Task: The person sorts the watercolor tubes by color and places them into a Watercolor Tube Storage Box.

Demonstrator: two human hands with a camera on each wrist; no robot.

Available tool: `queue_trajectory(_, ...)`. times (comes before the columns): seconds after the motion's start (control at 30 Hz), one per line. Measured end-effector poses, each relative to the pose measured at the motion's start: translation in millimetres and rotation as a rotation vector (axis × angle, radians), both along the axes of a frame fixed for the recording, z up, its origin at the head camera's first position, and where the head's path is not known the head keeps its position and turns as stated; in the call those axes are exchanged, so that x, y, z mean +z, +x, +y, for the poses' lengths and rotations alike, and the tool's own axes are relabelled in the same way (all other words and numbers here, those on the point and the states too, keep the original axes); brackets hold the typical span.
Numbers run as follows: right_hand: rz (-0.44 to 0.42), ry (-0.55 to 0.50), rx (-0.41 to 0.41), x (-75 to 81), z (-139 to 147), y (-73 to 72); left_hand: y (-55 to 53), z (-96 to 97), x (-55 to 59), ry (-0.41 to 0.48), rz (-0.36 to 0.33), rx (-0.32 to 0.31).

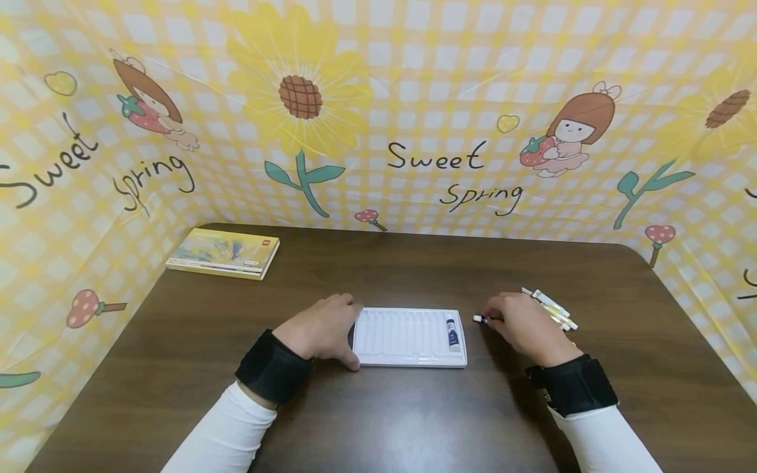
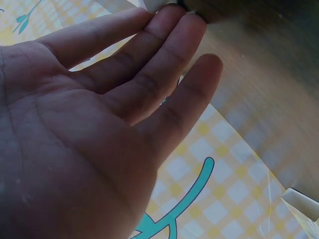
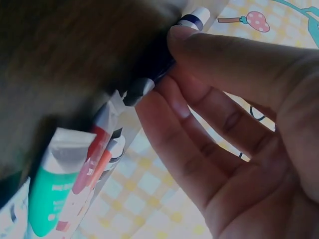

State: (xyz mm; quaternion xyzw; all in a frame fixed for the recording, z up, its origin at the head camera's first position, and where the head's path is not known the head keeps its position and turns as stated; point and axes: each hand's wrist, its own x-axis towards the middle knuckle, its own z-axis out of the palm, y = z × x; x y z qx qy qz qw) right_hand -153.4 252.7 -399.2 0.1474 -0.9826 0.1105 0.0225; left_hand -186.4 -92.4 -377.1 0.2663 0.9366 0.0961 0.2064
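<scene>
A white plastic tray with a row of narrow slots lies in front of me. One dark blue-labelled paint tube sits in its rightmost slot. My left hand spans the tray's left end, thumb at the near corner and fingers at the far one. To the right of the tray, my right hand pinches a dark paint tube between thumb and fingers, its white cap pointing toward the tray. Beyond that hand lie several loose paint tubes, among them a green tube and a red tube.
A yellow-covered stack of books rests at the table's back left corner. Yellow checked cloth stands as a wall behind and on both sides of the brown wooden table.
</scene>
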Motion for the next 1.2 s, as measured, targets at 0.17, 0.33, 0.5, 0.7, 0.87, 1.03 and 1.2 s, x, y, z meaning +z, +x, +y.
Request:
queue_trajectory(0.17, 0.005, -0.005, -0.002, 1.7, -0.5, 0.6, -0.8, 1.3, -0.6, 0.009, -0.020, 0.013)
queue_trajectory(0.33, -0.026, -0.002, -0.011, 4.3, -1.9, 1.3, -0.8, 1.5, 0.0, 0.006, -0.032, 0.023)
queue_trajectory(0.5, -0.066, -0.022, -0.018, 4.7, -2.5, 2.5, -0.7, 1.6, 0.2, 0.006, -0.043, 0.032)
queue_trajectory(0.7, -0.107, -0.080, -0.061, 5.6, -2.4, 3.4, -1.3, 1.8, 0.0, -0.004, -0.043, 0.033)
queue_trajectory(0.87, -0.120, -0.083, -0.071, 5.5, -3.2, 3.2, -1.2, 1.0, -0.9, 0.003, -0.049, 0.042)
queue_trajectory(1.03, -0.117, -0.080, -0.088, 5.5, -5.4, 5.2, -1.4, 1.0, -0.9, -0.002, -0.042, 0.036)
queue_trajectory(1.2, -0.076, -0.050, -0.096, 6.0, -6.9, 6.0, 0.1, 1.7, -3.0, 0.012, -0.011, 0.025)
